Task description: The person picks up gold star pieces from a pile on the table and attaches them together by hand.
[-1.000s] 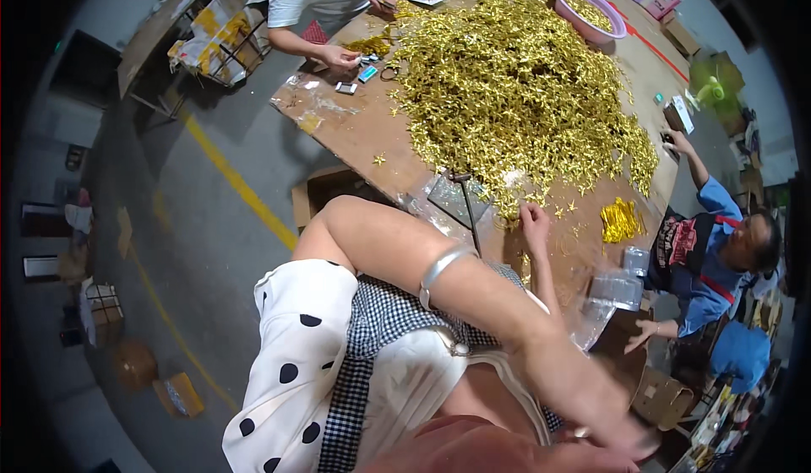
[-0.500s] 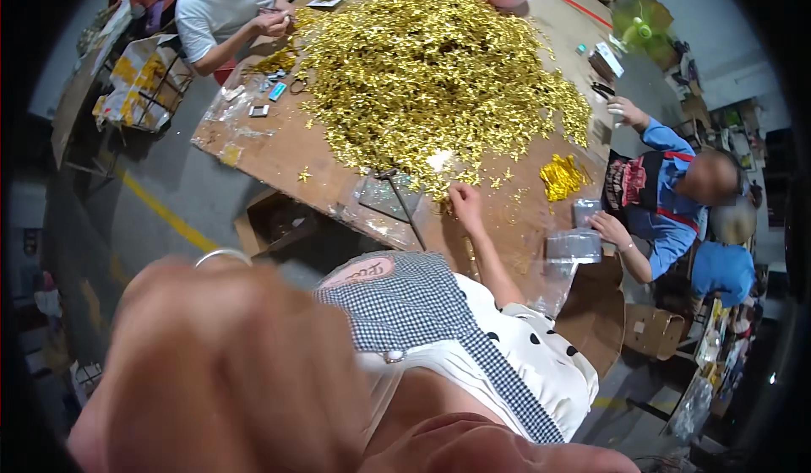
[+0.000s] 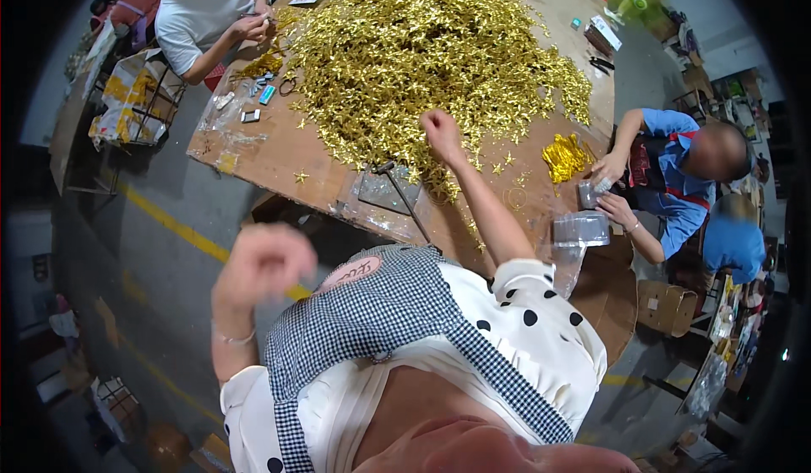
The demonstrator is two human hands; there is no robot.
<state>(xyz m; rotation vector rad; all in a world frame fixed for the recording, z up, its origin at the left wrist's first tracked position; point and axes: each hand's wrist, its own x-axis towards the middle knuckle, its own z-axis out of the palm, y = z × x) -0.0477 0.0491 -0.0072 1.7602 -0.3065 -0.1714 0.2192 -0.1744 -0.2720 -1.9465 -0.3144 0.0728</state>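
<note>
While the right hand (image 3: 443,138) is curled over the heap of shiny gold star-shaped pieces (image 3: 431,59) on the brown wooden surface (image 3: 258,148), I cannot tell its contents. Left hand (image 3: 267,262) blurred; grip unreadable.

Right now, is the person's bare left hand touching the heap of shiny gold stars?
Apart: the head view shows a strip of brown tabletop between the blurred left hand and the heap of shiny gold stars.

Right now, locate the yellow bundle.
In the head view, the yellow bundle lies at right on the table, below the star pile, left of the co-worker in blue.
</note>
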